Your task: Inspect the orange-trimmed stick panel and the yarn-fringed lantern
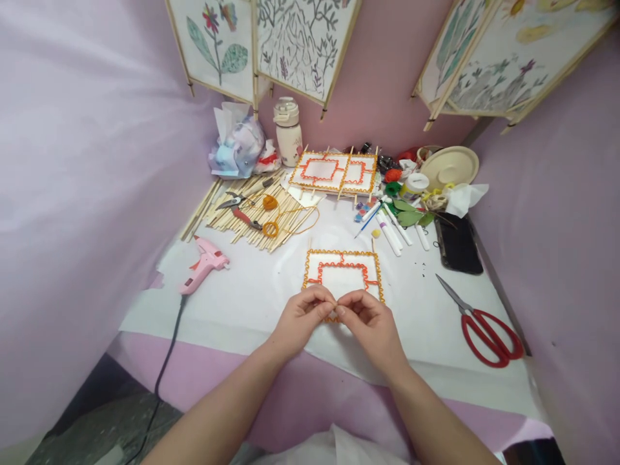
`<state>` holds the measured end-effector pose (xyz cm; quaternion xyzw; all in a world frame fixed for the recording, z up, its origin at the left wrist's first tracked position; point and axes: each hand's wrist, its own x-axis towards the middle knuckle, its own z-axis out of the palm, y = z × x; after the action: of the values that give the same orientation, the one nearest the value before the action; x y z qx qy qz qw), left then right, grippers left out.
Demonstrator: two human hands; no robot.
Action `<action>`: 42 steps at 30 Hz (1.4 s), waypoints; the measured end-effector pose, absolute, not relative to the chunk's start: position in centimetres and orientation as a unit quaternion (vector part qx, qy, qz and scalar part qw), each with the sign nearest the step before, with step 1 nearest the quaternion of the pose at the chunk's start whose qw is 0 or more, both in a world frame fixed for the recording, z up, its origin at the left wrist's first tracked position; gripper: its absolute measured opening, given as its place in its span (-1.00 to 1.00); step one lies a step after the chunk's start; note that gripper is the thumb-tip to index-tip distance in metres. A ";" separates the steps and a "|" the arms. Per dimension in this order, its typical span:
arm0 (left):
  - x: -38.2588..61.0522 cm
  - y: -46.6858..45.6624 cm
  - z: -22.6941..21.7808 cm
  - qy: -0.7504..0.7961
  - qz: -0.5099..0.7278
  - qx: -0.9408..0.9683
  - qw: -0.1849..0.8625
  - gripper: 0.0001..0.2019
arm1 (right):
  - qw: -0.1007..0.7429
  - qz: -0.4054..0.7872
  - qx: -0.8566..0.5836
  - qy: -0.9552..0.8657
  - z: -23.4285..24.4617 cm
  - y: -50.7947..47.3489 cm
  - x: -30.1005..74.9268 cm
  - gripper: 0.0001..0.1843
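Observation:
My left hand (309, 316) and my right hand (367, 320) meet over the near side of a square frame (342, 252) trimmed with wavy orange-yellow cord. Inside it is a smaller red-orange cord outline (342, 265) with short links to the outer edge. Both hands are pinched, thumb against forefinger, and their tips nearly touch. Whatever lies between the fingertips is too small to make out. The hands hide much of the frame's lower part.
A pink glue gun (203, 265) with a black cord lies left, below pruning shears (242, 213) and thin sticks (227, 226). Red-handled scissors (484, 329) and a black phone (459, 243) are right. Behind stand a finished-looking corded panel (322, 169), a bottle (289, 132) and markers (389, 234).

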<state>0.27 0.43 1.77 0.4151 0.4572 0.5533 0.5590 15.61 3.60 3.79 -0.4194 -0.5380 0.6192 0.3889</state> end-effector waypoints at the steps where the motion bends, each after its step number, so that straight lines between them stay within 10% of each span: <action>1: 0.2 0.5 1.9 0.467 0.551 0.435 0.538 -0.83 | 0.385 0.622 -0.423 -0.534 3.7 3.6 15.6 -0.86; 28: 1.1 -0.1 1.0 0.579 0.527 0.550 0.292 -0.92 | 0.404 0.413 -0.390 -0.717 2.2 3.5 15.7 -0.87; 42: 1.0 0.4 2.4 0.583 0.553 0.420 0.423 -0.87 | 0.372 0.459 -0.420 -0.689 2.0 3.5 15.8 -0.87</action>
<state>0.97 0.36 2.39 0.4196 0.5827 0.5525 0.4233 15.78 3.46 2.01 -0.4204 -0.6885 0.4594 0.3718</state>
